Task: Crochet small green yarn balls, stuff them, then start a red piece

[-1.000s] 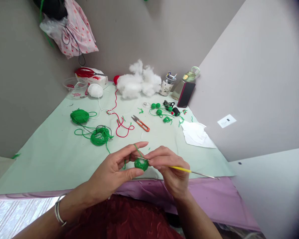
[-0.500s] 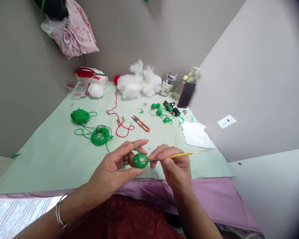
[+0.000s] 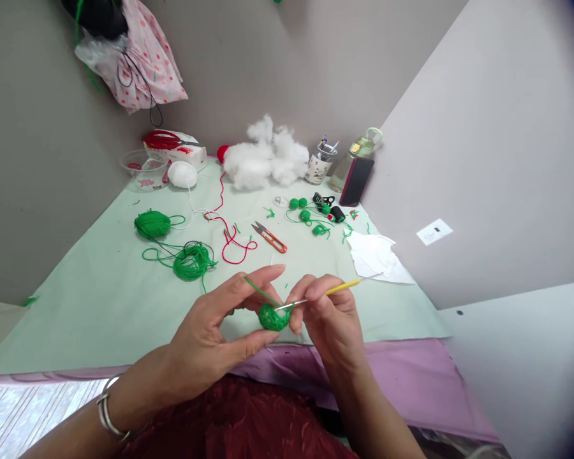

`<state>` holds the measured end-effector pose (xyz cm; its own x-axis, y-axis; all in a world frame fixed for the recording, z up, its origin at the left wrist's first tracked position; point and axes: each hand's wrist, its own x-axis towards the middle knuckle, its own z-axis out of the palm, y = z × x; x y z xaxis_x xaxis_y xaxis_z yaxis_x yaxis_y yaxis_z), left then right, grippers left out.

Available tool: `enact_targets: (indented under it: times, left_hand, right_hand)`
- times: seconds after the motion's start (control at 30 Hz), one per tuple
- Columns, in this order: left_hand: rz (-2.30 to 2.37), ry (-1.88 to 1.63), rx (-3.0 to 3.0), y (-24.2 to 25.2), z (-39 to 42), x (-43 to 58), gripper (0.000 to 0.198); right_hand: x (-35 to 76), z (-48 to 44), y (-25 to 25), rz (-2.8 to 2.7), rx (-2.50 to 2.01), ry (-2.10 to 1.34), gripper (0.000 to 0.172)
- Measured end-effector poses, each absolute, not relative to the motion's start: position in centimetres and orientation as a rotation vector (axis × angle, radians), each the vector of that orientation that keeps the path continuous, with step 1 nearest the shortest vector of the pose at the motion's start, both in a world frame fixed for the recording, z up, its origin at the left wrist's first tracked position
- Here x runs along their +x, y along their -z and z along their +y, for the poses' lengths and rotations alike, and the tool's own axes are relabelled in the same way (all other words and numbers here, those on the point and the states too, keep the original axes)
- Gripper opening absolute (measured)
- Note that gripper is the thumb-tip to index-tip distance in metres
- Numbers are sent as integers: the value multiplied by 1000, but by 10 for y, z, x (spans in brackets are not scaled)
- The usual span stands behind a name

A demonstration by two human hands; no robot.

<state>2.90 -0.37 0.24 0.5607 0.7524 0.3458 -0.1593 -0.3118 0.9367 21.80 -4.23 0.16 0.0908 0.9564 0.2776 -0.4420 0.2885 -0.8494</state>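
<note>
Between the thumb and fingers of my left hand (image 3: 220, 322) is a small green crocheted ball (image 3: 273, 318) with white stuffing showing at its top opening. A strand of green yarn (image 3: 262, 291) runs from my raised left index finger down to the ball. My right hand (image 3: 330, 312) pinches a crochet hook (image 3: 343, 287) with a yellow grip. Its metal tip lies at the ball's opening; whether a loop sits on it is too small to tell. My right fingertips are close against the ball's right side.
Green yarn bundles (image 3: 192, 261) lie at left. Orange thread snips (image 3: 270, 237) rest mid-table near loose red yarn (image 3: 239, 245). Small green balls (image 3: 305, 216) sit at right beside white paper (image 3: 379, 256). Behind are white stuffing (image 3: 268, 159), a phone (image 3: 357, 182) and a bottle (image 3: 347, 169).
The ball has tipped and shifted slightly right and down. The hook's handle end has swung up and left, tilting the hook more steeply. The yarn from my left index finger slants more.
</note>
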Motion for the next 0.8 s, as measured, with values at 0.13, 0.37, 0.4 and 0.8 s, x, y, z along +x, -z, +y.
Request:
enact_targets:
  times: [0.13,0.37,0.4,0.8]
  left_hand:
    - [483,-989,1704,-3,-2,27,77]
    - [555,-914,1844,-5,-3,28,76]
    - [561,-890,1858,-5,-2,28,75]
    - [572,-901,1858,-1,1,28,71]
  right_hand:
    - [217,-42,-1,-972,-691,-1165,20]
    - [212,-43,5,-951,-645,-1237,14]
    - [211,-43,6,-952,-667,-1239,17]
    - [224,-44,4,-1085,-715,-1198,17]
